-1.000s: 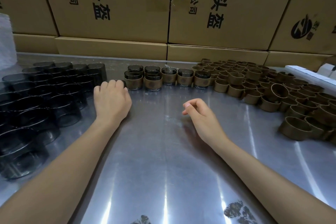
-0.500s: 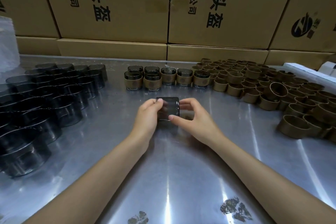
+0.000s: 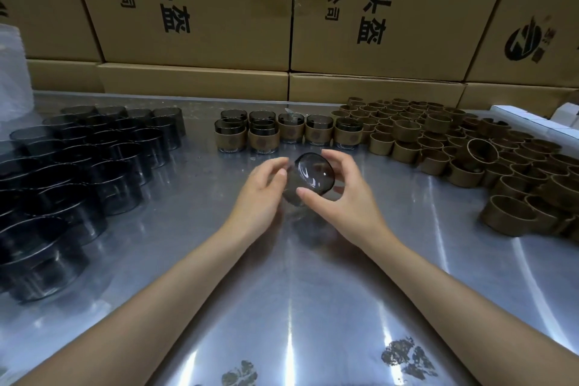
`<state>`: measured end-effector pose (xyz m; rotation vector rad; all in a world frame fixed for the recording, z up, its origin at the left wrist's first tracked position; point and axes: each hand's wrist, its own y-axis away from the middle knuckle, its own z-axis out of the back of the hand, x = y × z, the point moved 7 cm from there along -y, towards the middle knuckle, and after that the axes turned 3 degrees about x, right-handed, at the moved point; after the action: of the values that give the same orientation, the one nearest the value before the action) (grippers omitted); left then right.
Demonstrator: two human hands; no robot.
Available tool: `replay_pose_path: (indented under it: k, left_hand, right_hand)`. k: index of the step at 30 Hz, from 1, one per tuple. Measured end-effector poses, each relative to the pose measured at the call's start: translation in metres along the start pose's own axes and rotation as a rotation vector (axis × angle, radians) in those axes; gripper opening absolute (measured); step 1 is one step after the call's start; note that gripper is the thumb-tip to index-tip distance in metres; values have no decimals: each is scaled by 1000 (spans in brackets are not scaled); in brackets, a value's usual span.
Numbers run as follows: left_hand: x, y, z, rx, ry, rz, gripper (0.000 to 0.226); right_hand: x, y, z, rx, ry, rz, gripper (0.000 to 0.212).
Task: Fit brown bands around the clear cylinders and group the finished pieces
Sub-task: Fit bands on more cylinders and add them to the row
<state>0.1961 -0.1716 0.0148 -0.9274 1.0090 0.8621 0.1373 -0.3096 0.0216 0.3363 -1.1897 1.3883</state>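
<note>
At centre frame of the head view, both hands hold one unbanded clear cylinder (image 3: 308,178) just above the steel table (image 3: 313,307), tilted so one circular end faces the camera.

Progress: a short row of finished pieces (image 3: 288,131), each wearing a brown band, stands at upper centre. At least five are countable; some appear stacked, so the exact total is uncertain. A large stock of bare cylinders (image 3: 78,166) fills the left of the frame, and a heap of loose brown bands (image 3: 470,150) fills the right. Most of the work evidently remains.

Grip: the left hand (image 3: 261,194) curls its fingers against the cylinder's left wall. The right hand (image 3: 344,194) spans it, fingers arched over the upper rim, thumb (image 3: 308,194) pressing the lower rim. No band is in either hand.
</note>
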Motion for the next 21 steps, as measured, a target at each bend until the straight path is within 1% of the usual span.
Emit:
replay_pose_path:
  k: [1,3,5,8,10,14,18,19,21]
  left_hand:
    - [-3,1,-1,11,-61,-59,31]
    - [-3,2,-6,46,-165,-115,34]
    - [1,1,-11,90,-253,-116,35]
    - [8,0,-17,148,-366,-81,38]
    - [8,0,-19,173,-415,-85,40]
    - [7,3,-22,200,-420,-95,45]
    - [5,3,-19,181,-294,-85,49]
    - [6,2,-17,176,-279,-78,48]
    - [7,1,-16,174,-276,-67,46]
  right_hand:
    - [-1,0,0,-6,10,-9,66]
    - [-2,0,2,-23,36,-20,63]
    - [-5,0,3,-30,58,-50,64]
    - [-12,-1,1,8,81,-132,71]
    - [-13,-2,0,30,105,-144,72]
    - [-16,-3,-1,44,133,-155,71]
    - [-18,-5,2,59,105,-170,80]
    - [-19,-7,8,35,110,-170,80]
    - [-24,-11,27,-45,208,-170,65]
